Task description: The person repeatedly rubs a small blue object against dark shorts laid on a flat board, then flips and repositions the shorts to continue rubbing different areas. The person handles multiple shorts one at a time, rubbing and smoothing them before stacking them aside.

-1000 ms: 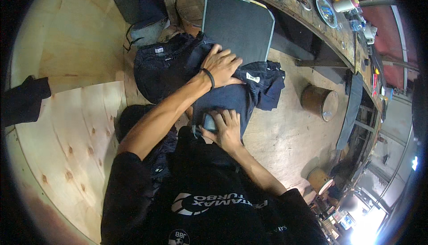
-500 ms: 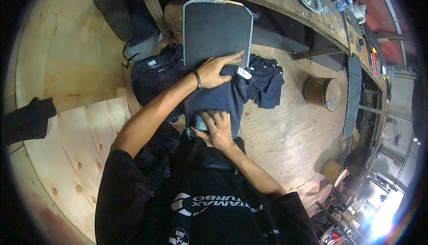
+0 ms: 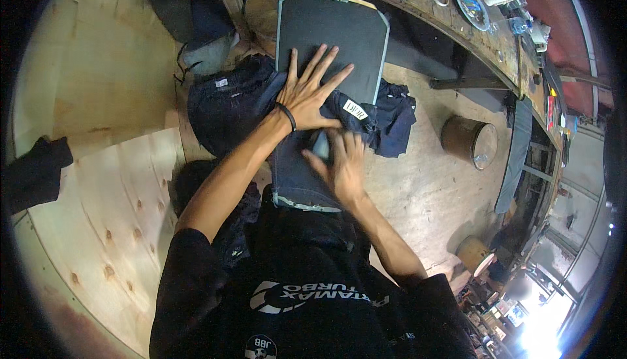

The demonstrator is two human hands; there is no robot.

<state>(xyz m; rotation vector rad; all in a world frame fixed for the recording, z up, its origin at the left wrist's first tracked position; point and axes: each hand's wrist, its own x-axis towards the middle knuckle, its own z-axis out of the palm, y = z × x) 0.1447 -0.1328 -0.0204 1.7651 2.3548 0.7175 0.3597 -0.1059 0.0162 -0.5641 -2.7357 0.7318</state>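
A long dark board (image 3: 333, 32) with a pale, worn rim lies lengthwise before me. Dark navy cloth (image 3: 336, 104) with a white label (image 3: 355, 109) is bunched across its middle. My left hand (image 3: 305, 98) presses flat there, fingers spread and pointing away from me, a black band on its wrist. Just nearer to me, my right hand (image 3: 347, 166) is curled around a small pale blue object (image 3: 320, 145). Motion smears this hand and the object, so its kind is unclear. The object is against the dark surface beneath my left palm.
Dark garments (image 3: 228, 108) lie left of the board, and more dark cloth (image 3: 395, 121) lies right. A wooden workbench (image 3: 431, 23) with a plate (image 3: 471, 8) and clutter runs along the far side. Two round wooden stools (image 3: 469, 140) stand on the right.
My right hand has moved away from me and to the right with the pale blue object. My left hand's fingers have turned forward and spread. The board's near edge now shows.
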